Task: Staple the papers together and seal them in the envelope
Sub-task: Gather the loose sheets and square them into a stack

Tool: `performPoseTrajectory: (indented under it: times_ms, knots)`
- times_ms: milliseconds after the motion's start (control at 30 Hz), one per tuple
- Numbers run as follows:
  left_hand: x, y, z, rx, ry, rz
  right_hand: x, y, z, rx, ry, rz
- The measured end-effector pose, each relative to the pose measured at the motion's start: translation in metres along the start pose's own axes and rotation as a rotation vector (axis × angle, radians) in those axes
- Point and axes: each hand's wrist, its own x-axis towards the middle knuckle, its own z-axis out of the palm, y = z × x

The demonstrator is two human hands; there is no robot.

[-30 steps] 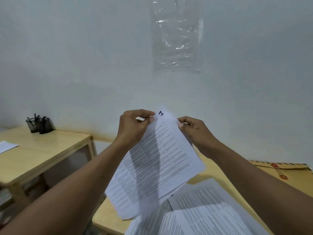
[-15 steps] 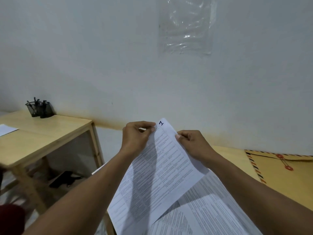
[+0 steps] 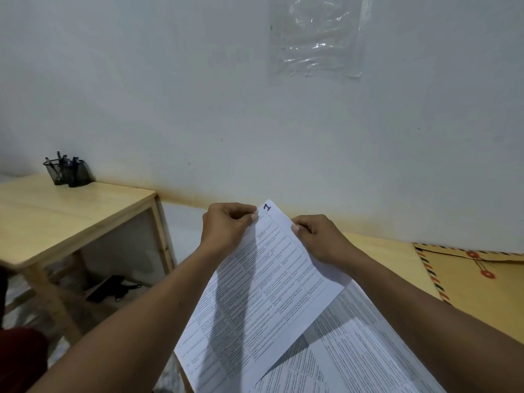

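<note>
Both hands held the papers up at their top edge, in front of the desk.

- The left hand pinched the top edge between thumb and curled fingers, just left of the handwritten "1" at the corner.
- The right hand pinched the right edge just below that corner, fingers curled behind the page.
- The papers hung tilted, printed side towards the camera. The lower part overlapped the loose sheets lying on the desk. Whether they touched could not be told.
- How many sheets were in the held bundle was unclear, since the edges were not resolved. Possibly more than one.
- The envelope lay flat at the right end of the desk, against the wall, well apart from both hands.

Against one second earlier, both pinches were unchanged. The hands and papers sat lower in view and closer to the loose sheets. More of the envelope showed.

The pen holder stood on the side table, and a plastic sleeve hung on the wall.
</note>
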Motion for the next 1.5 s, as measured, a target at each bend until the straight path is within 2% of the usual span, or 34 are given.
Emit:
performPoseTrajectory:
  times_ms: [200, 500, 667, 800, 867, 933, 1167, 1500]
  knots:
    - [0.002, -0.004, -0.015, 0.013, -0.085, 0.001, 0.003, -0.012, 0.008, 0.019, 0.118, -0.031]
    - [-0.012, -0.017, -0.041, -0.097, -0.101, -0.101, 0.0, -0.021, 0.041, 0.083, 0.078, -0.051]
    - [-0.01, -0.045, -0.071, 0.054, -0.096, -0.13, 0.006, -0.023, 0.03, 0.088, -0.147, 0.036]
    - [-0.02, -0.066, -0.088, 0.119, -0.193, -0.195, 0.002, 0.001, 0.006, -0.321, -0.376, -0.005]
    - [-0.027, -0.075, -0.091, 0.119, -0.224, -0.217, -0.009, 0.016, 0.004, -0.414, -0.529, 0.045]
    - [-0.032, -0.08, -0.09, 0.11, -0.24, -0.248, -0.018, 0.03, 0.005, -0.438, -0.602, 0.108]
    - [-0.03, -0.076, -0.07, 0.061, -0.297, -0.258, -0.026, 0.052, 0.005, -0.38, -0.549, 0.158]
    - [-0.027, -0.063, -0.048, 0.011, -0.33, -0.254, -0.022, 0.062, 0.008, -0.447, -0.508, 0.139]
